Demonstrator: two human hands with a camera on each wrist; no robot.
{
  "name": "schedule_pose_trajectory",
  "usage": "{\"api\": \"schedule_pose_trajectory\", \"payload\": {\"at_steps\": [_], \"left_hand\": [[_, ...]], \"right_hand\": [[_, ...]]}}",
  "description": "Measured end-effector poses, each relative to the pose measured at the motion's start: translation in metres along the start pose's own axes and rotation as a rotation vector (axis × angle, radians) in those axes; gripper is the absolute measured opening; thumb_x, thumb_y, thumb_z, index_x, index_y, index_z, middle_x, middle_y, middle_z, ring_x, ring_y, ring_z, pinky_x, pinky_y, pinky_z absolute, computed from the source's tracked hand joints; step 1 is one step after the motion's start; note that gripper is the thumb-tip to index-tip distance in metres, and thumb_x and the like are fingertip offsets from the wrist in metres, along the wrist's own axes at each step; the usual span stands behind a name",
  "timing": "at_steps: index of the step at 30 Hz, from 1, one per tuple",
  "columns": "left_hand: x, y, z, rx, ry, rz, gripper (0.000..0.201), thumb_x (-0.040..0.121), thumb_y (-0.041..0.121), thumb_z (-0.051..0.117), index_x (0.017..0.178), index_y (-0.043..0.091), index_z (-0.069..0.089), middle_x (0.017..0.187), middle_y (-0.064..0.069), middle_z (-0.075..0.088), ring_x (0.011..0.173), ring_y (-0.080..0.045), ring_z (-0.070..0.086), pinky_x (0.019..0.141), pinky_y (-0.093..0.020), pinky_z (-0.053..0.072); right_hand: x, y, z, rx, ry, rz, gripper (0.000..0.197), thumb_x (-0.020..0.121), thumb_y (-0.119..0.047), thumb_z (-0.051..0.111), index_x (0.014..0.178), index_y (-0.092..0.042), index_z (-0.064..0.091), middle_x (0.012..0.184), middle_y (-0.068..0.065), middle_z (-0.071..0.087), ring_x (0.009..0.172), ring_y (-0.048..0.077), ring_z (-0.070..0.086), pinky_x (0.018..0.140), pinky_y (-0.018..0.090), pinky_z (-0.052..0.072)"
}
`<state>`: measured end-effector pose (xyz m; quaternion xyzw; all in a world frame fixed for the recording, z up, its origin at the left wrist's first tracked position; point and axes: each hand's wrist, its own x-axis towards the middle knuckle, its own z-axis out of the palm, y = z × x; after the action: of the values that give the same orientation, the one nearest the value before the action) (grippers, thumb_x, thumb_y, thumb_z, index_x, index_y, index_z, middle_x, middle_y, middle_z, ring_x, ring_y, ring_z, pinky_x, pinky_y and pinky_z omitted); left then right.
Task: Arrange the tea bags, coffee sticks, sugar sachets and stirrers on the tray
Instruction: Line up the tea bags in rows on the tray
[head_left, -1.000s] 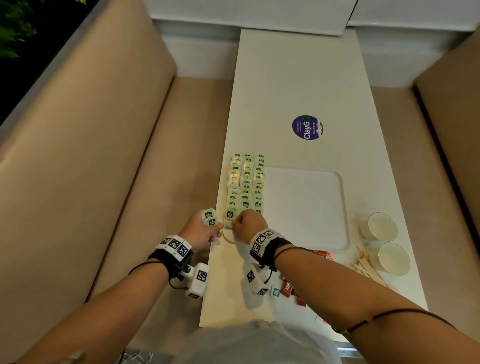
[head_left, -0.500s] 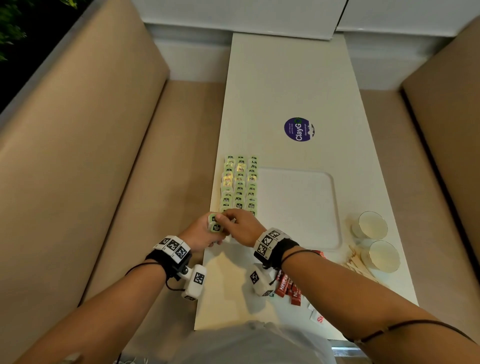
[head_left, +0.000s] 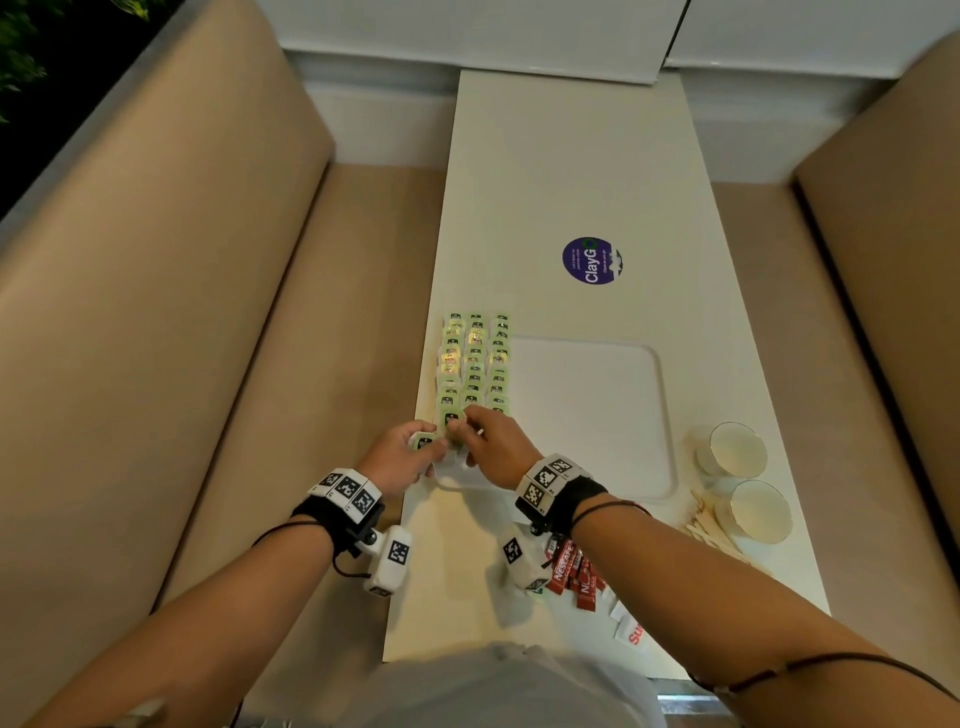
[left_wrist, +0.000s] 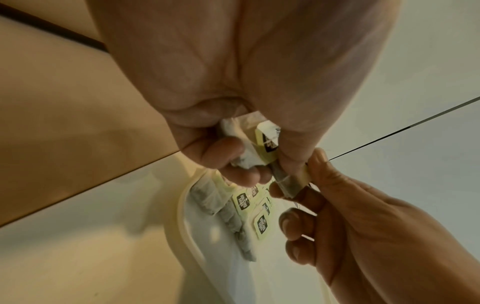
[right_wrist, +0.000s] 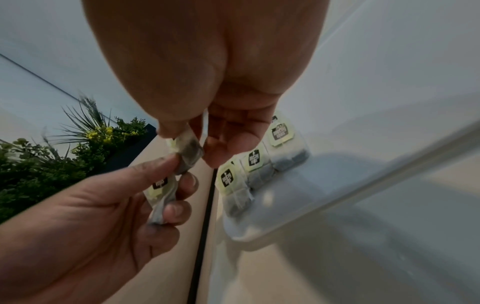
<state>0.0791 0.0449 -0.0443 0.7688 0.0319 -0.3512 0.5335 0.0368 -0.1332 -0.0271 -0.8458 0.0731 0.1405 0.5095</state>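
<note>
Green-tagged tea bags (head_left: 475, 364) lie in three columns along the left side of the white tray (head_left: 587, 415). My left hand (head_left: 415, 454) grips a small bundle of tea bags (left_wrist: 259, 144) at the tray's near left corner. My right hand (head_left: 488, 441) meets it there, and its thumb and fingers pinch one tea bag (right_wrist: 188, 150) at the edge of that bundle. In the right wrist view my left hand (right_wrist: 103, 205) holds the bundle (right_wrist: 161, 191) below the pinched bag. Red coffee sticks (head_left: 571, 571), a sugar sachet (head_left: 631, 631) and wooden stirrers (head_left: 711, 530) lie on the table nearer me.
Two paper cups (head_left: 732, 449) (head_left: 758, 512) stand right of the tray. A purple sticker (head_left: 592, 260) marks the table beyond it. Beige bench seats flank the narrow white table. The tray's middle and right part (head_left: 613, 441) is bare.
My right hand left the near end of the tea bag rows, moved left to my left hand and took hold of one bag from the bundle.
</note>
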Motion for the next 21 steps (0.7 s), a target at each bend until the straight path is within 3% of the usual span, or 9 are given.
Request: {"api": "schedule_pose_trajectory", "payload": {"at_steps": [3,6,9,13,18,21], "left_hand": [[0.0,0.003,0.003,-0.021,0.011,0.0,0.026,0.094,0.026,0.069,0.116,0.015,0.06,0.08,-0.008,0.07,0.061,-0.015,0.057,0.052,-0.024,0.041],[-0.001,0.005,0.006,-0.029,0.016,-0.001,0.019,0.094,0.022,0.069,0.112,0.018,0.062,0.08,-0.01,0.069,0.062,-0.017,0.058,0.051,-0.024,0.041],[0.0,0.004,0.006,-0.07,0.005,-0.011,0.012,0.095,0.008,0.063,0.107,0.009,0.066,0.081,-0.015,0.065,0.064,-0.019,0.059,0.052,-0.024,0.046],[0.001,0.0,-0.001,-0.086,0.024,-0.06,0.019,0.097,-0.002,0.053,0.111,0.004,0.063,0.096,-0.013,0.069,0.081,-0.021,0.068,0.065,-0.025,0.059],[0.0,0.001,-0.004,-0.105,-0.016,-0.049,0.023,0.101,-0.005,0.044,0.114,0.008,0.059,0.104,-0.012,0.07,0.089,-0.018,0.07,0.064,-0.021,0.057],[-0.001,-0.001,-0.003,-0.075,-0.042,-0.032,0.023,0.102,-0.003,0.046,0.115,0.01,0.058,0.103,-0.004,0.072,0.089,-0.017,0.07,0.064,-0.021,0.056]], "right_hand": [[-0.001,0.007,0.004,-0.072,-0.009,0.037,0.037,0.1,-0.046,0.054,0.085,-0.013,0.057,0.084,0.01,0.069,0.07,0.027,0.067,0.069,0.042,0.055],[0.001,0.013,0.004,-0.089,0.018,0.073,0.036,0.101,-0.039,0.055,0.087,-0.007,0.062,0.082,0.011,0.069,0.071,0.03,0.067,0.073,0.046,0.056],[0.004,0.02,0.0,-0.111,0.091,0.126,0.032,0.1,-0.033,0.057,0.076,-0.012,0.058,0.074,0.007,0.064,0.066,0.025,0.061,0.064,0.038,0.051],[0.005,0.033,0.001,-0.222,0.061,0.219,0.03,0.098,-0.034,0.06,0.073,-0.017,0.06,0.07,0.001,0.06,0.066,0.019,0.055,0.059,0.03,0.042],[0.003,0.04,0.008,-0.291,-0.01,0.315,0.03,0.093,-0.033,0.066,0.069,-0.018,0.059,0.075,-0.001,0.062,0.07,0.019,0.06,0.056,0.026,0.041],[0.004,0.037,0.01,-0.304,0.042,0.33,0.019,0.092,-0.032,0.068,0.081,-0.019,0.059,0.084,-0.001,0.064,0.078,0.021,0.062,0.062,0.027,0.044]]}}
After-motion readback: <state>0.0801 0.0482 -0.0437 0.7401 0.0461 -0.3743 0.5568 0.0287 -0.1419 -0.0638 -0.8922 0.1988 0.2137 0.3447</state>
